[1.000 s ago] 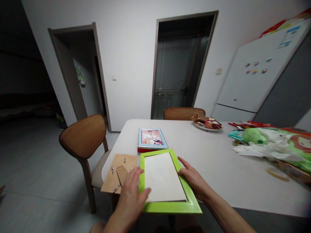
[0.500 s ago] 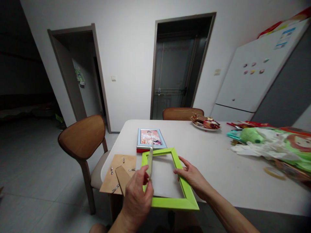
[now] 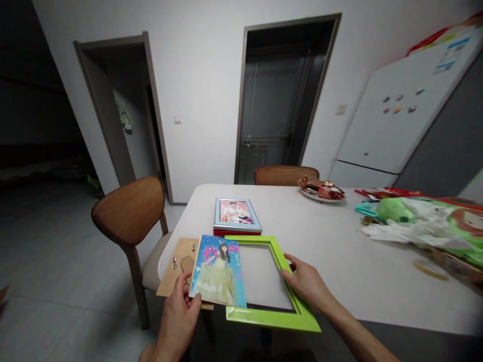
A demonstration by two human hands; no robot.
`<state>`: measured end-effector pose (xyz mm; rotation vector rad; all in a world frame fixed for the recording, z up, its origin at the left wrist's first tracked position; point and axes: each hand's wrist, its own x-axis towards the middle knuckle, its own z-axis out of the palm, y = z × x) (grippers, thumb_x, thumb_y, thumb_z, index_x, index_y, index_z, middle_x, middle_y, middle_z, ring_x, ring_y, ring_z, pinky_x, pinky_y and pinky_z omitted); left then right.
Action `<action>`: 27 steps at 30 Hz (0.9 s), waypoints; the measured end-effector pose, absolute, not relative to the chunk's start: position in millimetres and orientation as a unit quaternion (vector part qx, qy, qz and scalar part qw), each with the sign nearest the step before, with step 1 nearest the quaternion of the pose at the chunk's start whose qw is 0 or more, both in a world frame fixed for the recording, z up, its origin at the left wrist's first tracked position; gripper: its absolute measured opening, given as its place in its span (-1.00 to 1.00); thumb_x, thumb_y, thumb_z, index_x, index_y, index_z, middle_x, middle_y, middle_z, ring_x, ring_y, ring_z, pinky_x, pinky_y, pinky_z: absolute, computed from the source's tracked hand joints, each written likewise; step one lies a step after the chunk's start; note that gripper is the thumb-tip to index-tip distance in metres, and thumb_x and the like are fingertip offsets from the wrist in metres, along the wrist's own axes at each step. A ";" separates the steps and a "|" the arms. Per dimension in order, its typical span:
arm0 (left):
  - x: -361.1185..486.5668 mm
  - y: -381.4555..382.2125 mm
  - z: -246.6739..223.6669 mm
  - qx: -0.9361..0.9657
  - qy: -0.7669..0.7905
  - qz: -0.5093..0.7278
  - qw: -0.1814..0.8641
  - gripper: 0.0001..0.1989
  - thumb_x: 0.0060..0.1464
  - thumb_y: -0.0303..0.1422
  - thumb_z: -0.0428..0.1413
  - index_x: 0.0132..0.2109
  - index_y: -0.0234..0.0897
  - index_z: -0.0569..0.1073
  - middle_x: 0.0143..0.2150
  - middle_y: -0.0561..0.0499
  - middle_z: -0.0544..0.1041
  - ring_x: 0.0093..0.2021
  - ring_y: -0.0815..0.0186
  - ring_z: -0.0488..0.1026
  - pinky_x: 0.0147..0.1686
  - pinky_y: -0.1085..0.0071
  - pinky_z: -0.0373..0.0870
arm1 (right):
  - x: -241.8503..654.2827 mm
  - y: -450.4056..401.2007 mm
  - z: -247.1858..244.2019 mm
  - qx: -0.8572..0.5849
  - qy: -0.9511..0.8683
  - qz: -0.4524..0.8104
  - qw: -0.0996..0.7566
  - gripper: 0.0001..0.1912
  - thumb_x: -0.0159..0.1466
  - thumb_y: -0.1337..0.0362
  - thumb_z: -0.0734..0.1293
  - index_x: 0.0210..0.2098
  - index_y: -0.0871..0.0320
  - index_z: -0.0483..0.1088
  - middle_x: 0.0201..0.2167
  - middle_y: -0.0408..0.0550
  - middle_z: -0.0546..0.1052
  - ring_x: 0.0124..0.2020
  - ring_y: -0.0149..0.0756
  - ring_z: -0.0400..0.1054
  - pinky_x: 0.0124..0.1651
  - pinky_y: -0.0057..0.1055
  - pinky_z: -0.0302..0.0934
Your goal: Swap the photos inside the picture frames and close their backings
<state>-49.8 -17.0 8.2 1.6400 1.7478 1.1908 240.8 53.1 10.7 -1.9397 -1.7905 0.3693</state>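
Note:
A picture (image 3: 219,274) of a figure in a pale yellow dress on blue is pinched at its lower left edge by my left hand (image 3: 179,306). It lies tilted over the left side of a lime-green photo frame (image 3: 273,319), hiding that side. My right hand (image 3: 307,279) grips the frame's right side, thumb on top. Through the frame's opening the white tabletop shows. Left of it, partly under the picture, a brown backing board (image 3: 169,281) with small metal clips lies at the table edge.
Behind the green frame, a light-blue framed photo (image 3: 237,211) rests on a red item on the white table (image 3: 302,231). A plate of food (image 3: 322,193) stands at the back. Plastic bags (image 3: 422,221) and a tape roll (image 3: 431,270) lie right. A wooden chair (image 3: 132,211) is at left.
My left hand has moved left and lower. The picture, seen edge-on before, now lies turned face up across the frame's left side. The frame has shifted slightly right with my right hand.

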 end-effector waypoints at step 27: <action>-22.5 8.5 -2.4 0.784 0.476 0.397 0.043 -0.48 -0.13 -0.62 -0.18 0.03 -0.30 0.26 0.05 -0.13 0.32 0.07 0.21 0.21 0.04 0.15 0.17 | 118.7 52.1 41.8 -0.424 -0.524 0.501 0.543 -0.39 -0.01 0.35 0.22 0.06 0.20 0.09 -0.58 -0.26 0.31 -0.62 -0.51 0.16 -0.57 -0.57 0.09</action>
